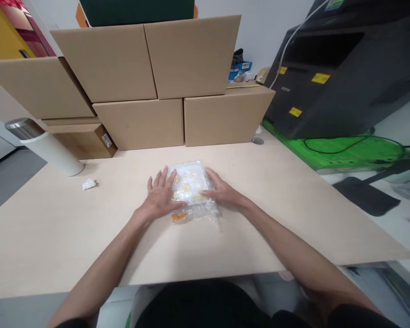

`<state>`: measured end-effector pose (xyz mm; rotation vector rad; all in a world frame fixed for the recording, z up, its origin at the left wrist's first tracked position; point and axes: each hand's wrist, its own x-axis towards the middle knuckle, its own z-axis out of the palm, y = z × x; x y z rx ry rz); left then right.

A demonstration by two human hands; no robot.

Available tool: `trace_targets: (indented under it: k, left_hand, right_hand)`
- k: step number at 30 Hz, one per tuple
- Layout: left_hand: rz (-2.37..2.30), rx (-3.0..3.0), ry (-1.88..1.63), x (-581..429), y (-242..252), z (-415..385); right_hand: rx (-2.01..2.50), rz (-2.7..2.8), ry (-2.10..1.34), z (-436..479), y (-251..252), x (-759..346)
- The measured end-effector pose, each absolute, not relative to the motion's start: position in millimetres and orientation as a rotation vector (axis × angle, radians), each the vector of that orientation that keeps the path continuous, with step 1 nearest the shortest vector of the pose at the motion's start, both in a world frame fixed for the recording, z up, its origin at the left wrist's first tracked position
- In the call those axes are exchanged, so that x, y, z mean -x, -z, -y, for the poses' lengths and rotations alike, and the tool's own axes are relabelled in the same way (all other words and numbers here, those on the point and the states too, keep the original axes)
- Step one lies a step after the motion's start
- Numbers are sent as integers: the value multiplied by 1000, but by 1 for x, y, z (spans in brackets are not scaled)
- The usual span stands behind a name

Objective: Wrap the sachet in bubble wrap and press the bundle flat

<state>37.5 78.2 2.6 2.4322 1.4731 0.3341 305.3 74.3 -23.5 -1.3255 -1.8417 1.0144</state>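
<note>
Black clothing (205, 305) fronts the pale wood-toned tabletop (54, 237), where a flat, white, plastic-wrapped package (189, 183) lies between the left hand (160, 197), splayed on its edge, and the right hand (223, 192), loosely parted, thumb on top.

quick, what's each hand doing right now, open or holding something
Left hand: open, fingers spread, resting on the left side of the plastic-wrapped package.
Right hand: at its right edge; grip cannot be told.

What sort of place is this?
Probably an office or storeroom workspace: stacked cardboard boxes along the back of the table, a large dark machine, likely a printer, at right, and a plastic-wrapped packet under the hands.
</note>
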Motion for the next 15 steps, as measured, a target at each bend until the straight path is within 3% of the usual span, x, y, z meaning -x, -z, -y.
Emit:
trace_targets:
  k: [7,15]
  left_hand:
    - [-1251,-2448,-241,-65,4,-47]
    - [-1100,-2167,-757,-67,7,-45]
  right_hand:
    - [1300,1057,-1244,-73,28,-303]
    - [1171,967,-1307,-71,21,-311]
